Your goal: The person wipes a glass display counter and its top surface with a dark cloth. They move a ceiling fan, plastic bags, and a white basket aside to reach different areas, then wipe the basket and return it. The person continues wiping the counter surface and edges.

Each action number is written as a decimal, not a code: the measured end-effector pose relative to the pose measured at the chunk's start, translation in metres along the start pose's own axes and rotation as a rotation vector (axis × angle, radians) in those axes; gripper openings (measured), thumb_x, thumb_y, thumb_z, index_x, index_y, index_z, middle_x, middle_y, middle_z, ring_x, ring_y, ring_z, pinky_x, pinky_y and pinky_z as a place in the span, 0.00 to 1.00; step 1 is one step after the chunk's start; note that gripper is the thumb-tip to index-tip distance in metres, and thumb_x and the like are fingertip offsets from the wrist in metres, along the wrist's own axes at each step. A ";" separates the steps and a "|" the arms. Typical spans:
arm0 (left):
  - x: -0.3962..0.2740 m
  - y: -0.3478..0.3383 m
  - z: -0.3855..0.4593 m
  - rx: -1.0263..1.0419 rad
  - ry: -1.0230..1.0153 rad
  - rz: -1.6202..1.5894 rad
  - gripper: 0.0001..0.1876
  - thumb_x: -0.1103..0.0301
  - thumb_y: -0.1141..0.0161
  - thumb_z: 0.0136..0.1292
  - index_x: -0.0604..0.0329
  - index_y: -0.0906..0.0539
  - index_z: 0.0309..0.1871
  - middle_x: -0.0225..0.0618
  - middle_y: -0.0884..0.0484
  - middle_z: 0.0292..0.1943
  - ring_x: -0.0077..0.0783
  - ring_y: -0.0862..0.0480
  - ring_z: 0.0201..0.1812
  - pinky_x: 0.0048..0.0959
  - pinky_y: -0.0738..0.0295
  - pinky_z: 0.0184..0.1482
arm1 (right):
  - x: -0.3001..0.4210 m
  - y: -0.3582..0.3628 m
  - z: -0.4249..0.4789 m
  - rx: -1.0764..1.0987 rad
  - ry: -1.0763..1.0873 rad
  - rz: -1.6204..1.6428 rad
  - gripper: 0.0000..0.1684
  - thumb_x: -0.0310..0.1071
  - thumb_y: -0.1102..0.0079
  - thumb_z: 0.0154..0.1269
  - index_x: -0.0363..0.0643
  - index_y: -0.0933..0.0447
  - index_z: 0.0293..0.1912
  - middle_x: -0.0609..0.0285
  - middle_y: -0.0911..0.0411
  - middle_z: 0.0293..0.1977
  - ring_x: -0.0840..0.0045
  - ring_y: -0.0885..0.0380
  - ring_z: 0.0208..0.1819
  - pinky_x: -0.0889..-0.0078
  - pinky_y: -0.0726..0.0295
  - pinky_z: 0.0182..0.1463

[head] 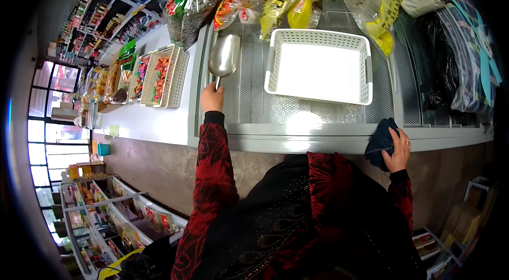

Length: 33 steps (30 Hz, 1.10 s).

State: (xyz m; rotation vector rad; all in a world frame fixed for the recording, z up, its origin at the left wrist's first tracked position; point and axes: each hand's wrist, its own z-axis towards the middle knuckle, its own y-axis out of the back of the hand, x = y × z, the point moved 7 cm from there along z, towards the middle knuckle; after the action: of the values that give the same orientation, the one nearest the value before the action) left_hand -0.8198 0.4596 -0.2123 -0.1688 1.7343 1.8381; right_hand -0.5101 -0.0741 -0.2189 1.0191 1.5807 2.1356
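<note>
My left hand (212, 98) grips the handle of a shiny metal scoop (225, 56), whose bowl points away from me over the left part of a glass-topped chest freezer (254, 129). At the freezer's front edge, my right hand (397, 149) holds a dark blue cloth (379, 142) against the rim. Between the hands and farther back, a white perforated plastic basket (318, 99) rests on the glass; its bottom is plain white. Behind it lie yellow and clear plastic bags (300, 9).
A white counter (159, 125) on the left bears baskets of wrapped candy (161, 77). A large clear bag (189, 9) stands at the back left. Dark bags (437, 61) and a plastic-wrapped bundle (463, 49) lie at right. Stocked shelves (115, 216) stand behind me, lower left.
</note>
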 end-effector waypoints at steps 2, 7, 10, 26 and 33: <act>0.017 -0.012 0.005 0.002 0.018 0.080 0.14 0.60 0.36 0.51 0.61 0.17 0.36 0.46 0.18 0.28 0.50 0.19 0.33 0.42 0.25 0.38 | 0.000 -0.002 0.000 0.001 -0.022 -0.028 0.43 0.32 0.33 0.39 0.53 0.32 0.61 0.51 0.35 0.58 0.54 0.38 0.60 0.54 0.41 0.64; 0.023 -0.033 0.010 0.025 0.034 0.152 0.15 0.59 0.38 0.50 0.62 0.18 0.34 0.50 0.18 0.32 0.53 0.18 0.37 0.45 0.24 0.42 | 0.001 -0.003 -0.004 -0.015 -0.066 -0.021 0.43 0.30 0.33 0.40 0.53 0.33 0.61 0.51 0.36 0.59 0.54 0.39 0.60 0.55 0.41 0.64; 0.028 -0.042 0.013 0.046 0.008 0.172 0.15 0.59 0.38 0.51 0.63 0.18 0.34 0.51 0.18 0.32 0.54 0.18 0.37 0.45 0.24 0.42 | 0.003 -0.004 -0.004 -0.032 -0.080 -0.008 0.43 0.30 0.34 0.40 0.53 0.33 0.61 0.51 0.36 0.59 0.54 0.38 0.60 0.55 0.40 0.64; -0.053 -0.040 -0.013 0.096 -0.194 -0.328 0.22 0.62 0.38 0.58 0.67 0.23 0.51 0.46 0.20 0.47 0.39 0.21 0.49 0.35 0.25 0.48 | 0.001 0.012 0.044 -0.187 -0.311 0.925 0.28 0.28 0.43 0.61 0.33 0.35 0.60 0.55 0.27 0.53 0.74 0.29 0.53 0.73 0.32 0.58; -0.116 -0.113 -0.009 0.582 0.295 -1.055 0.24 0.52 0.44 0.64 0.65 0.24 0.54 0.36 0.19 0.42 0.30 0.21 0.46 0.28 0.26 0.47 | 0.010 -0.011 0.157 -0.186 -0.258 0.906 0.33 0.37 0.40 0.60 0.35 0.36 0.61 0.51 0.26 0.52 0.70 0.26 0.53 0.73 0.31 0.57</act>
State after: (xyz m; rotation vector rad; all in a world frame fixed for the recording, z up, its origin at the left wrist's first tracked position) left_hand -0.6720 0.4084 -0.2558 -0.9339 1.7567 0.5489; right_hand -0.4112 0.0471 -0.2028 2.1141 0.8300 2.4325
